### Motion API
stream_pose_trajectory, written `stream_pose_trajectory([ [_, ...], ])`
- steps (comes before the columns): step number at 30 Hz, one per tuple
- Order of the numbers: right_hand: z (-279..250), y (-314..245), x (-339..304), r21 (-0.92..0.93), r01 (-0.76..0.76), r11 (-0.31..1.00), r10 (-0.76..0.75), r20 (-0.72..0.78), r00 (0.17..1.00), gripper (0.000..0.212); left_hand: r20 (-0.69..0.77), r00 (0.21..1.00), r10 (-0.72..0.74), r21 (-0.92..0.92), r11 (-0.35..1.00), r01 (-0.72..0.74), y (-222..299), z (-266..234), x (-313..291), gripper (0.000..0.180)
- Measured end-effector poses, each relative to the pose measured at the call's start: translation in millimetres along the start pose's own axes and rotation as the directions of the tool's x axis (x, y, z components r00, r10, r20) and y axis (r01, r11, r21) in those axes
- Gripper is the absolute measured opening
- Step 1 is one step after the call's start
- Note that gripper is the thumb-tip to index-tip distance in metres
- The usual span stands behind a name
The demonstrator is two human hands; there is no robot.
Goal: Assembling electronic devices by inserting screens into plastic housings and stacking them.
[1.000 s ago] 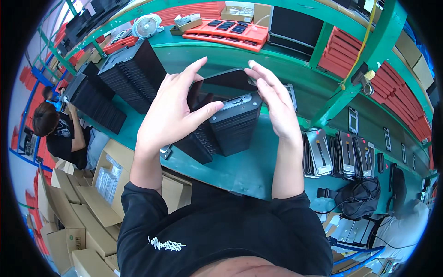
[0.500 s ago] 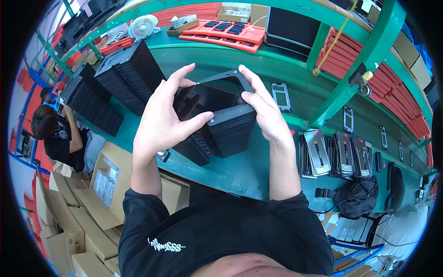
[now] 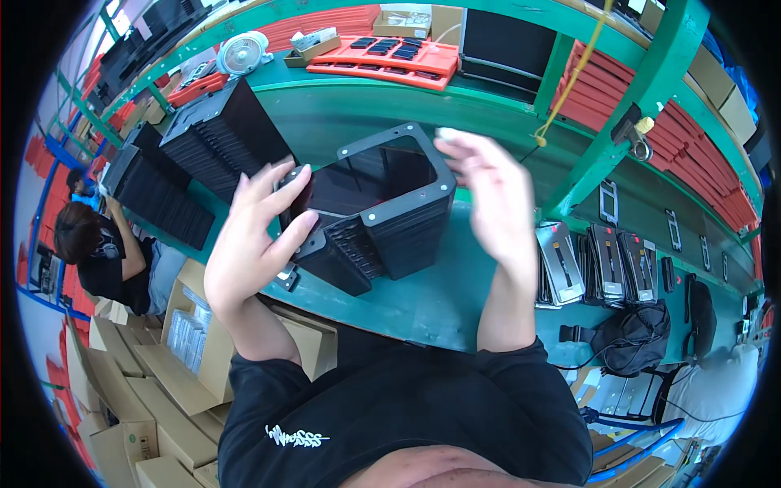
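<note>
A tall stack of black rectangular trays [image 3: 411,240] stands on the green bench in front of me, with a glossy dark panel [image 3: 370,180] in the recess at its top. Around the stack's left end is my left hand [image 3: 252,236], fingers spread and the tips against the upper edge. My right hand [image 3: 492,191] is raised just off the stack's right end, blurred, with its fingers apart and nothing visible in it. Left of the stack stand more black tray stacks [image 3: 220,134]. A small metal piece [image 3: 286,278] lies below my left hand.
Bundles of grey plates [image 3: 561,264] and a black bag [image 3: 634,342] lie at the right. Silver frames [image 3: 608,202] lie behind them. A green post [image 3: 594,167] rises at the right. Red trays [image 3: 431,61] and a fan [image 3: 242,54] are at the back. Cartons [image 3: 187,386] and a co-worker [image 3: 102,244] are at left.
My right hand has come away from the stack's right corner and moved right. My left hand has shifted left and down, off the panel's middle to the left end. The nearest silver frame no longer shows.
</note>
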State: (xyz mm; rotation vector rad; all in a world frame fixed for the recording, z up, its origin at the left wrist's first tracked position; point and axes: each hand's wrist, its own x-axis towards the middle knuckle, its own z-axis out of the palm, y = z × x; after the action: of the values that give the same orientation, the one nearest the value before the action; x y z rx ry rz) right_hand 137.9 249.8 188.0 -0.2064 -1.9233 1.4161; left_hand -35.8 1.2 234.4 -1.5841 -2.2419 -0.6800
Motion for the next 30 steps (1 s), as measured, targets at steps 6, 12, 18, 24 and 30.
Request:
stream_pose_trajectory([
  [6,-75,22,-3,-0.200,0.061,0.978,-0.174,-0.615,0.769,0.034,0.218,0.965,-0.149,-0.314,0.925,0.214,7,-2,2,0.052],
  [12,-64,47,26,-0.062,-0.090,0.994,0.045,-0.515,0.856,0.042,0.206,0.974,-0.089,-0.565,0.802,0.193,-22,25,-7,0.064],
  [18,-25,35,24,-0.101,0.029,0.994,-0.070,-0.423,0.904,0.046,0.071,0.997,-0.015,-0.633,0.772,0.057,-29,39,-13,0.093],
  [24,-10,32,26,0.078,0.010,0.997,0.020,-0.369,0.929,0.045,0.057,0.998,0.008,-0.547,0.837,0.025,-26,38,-12,0.098],
  [30,-14,32,20,0.113,-0.007,0.994,0.025,-0.150,0.988,0.038,0.006,1.000,0.005,-0.519,0.855,-0.001,-26,42,-15,0.094],
])
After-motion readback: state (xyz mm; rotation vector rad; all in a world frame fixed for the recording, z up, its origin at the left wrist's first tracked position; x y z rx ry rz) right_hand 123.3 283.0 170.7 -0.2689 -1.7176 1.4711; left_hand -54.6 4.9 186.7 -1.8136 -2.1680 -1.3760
